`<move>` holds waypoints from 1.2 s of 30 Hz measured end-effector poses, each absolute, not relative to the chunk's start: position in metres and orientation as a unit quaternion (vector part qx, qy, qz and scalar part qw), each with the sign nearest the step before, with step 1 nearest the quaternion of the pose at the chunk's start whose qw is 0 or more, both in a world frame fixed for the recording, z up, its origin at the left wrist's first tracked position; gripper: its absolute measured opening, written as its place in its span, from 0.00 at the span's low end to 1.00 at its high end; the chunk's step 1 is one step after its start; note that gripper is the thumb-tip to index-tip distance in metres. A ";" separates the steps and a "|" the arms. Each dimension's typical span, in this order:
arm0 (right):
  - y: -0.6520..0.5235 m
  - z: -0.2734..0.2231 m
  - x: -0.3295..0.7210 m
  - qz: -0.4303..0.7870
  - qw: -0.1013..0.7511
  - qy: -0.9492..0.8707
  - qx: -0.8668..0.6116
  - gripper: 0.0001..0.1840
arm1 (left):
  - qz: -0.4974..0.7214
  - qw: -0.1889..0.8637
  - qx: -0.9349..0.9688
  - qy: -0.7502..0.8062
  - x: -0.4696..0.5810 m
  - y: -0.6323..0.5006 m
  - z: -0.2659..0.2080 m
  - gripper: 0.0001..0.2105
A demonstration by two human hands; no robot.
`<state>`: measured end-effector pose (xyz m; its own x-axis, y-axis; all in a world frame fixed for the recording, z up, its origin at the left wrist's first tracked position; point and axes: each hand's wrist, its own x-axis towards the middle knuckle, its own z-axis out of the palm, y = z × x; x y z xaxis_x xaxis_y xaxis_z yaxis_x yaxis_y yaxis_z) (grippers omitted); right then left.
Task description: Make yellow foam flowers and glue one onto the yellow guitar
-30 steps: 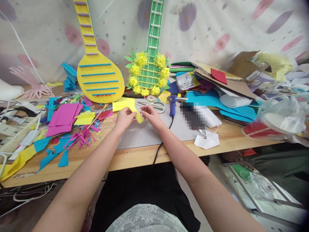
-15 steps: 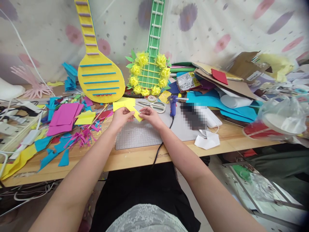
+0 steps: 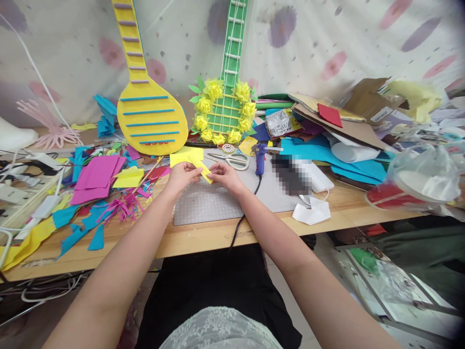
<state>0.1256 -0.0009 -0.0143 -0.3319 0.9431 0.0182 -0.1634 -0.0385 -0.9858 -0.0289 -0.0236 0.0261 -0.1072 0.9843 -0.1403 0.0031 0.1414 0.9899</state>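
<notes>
Between my two hands, a small strip of yellow paper (image 3: 204, 170) is held slantwise above the grey cutting mat (image 3: 207, 206). My left hand (image 3: 183, 177) pinches its left side between thumb and fingers. At its lower right end, my right hand (image 3: 225, 176) closes thumb and fingertips on it. More yellow paper (image 3: 186, 155) lies just behind my left hand. Scissors with pale handles (image 3: 236, 161) rest behind my right hand, and a purple glue gun (image 3: 260, 160) stands to their right, its black cord trailing over the table edge.
Yellow (image 3: 152, 116) and green (image 3: 232, 72) paper guitars lean on the back curtain, the green one ringed with yellow flowers. Magenta sheets (image 3: 96, 179) and scraps cover the left. Blue sheets (image 3: 312, 152), a white slip (image 3: 312, 211) and a bagged cup (image 3: 410, 186) lie right.
My right hand has shifted very slightly along the yellow strip. Both hands otherwise keep their places, and the things on the table have not moved.
</notes>
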 end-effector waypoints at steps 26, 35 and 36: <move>0.002 -0.014 0.124 0.644 0.435 -0.523 -0.350 0.23 | 0.585 0.472 0.346 0.561 -0.016 -0.013 0.039 0.06; 0.001 -0.012 0.126 0.641 0.438 -0.515 -0.363 0.21 | 0.587 0.475 0.360 0.547 -0.019 -0.009 0.043 0.11; 0.001 -0.012 0.127 0.639 0.441 -0.513 -0.367 0.21 | 0.581 0.491 0.361 0.540 -0.018 -0.010 0.044 0.13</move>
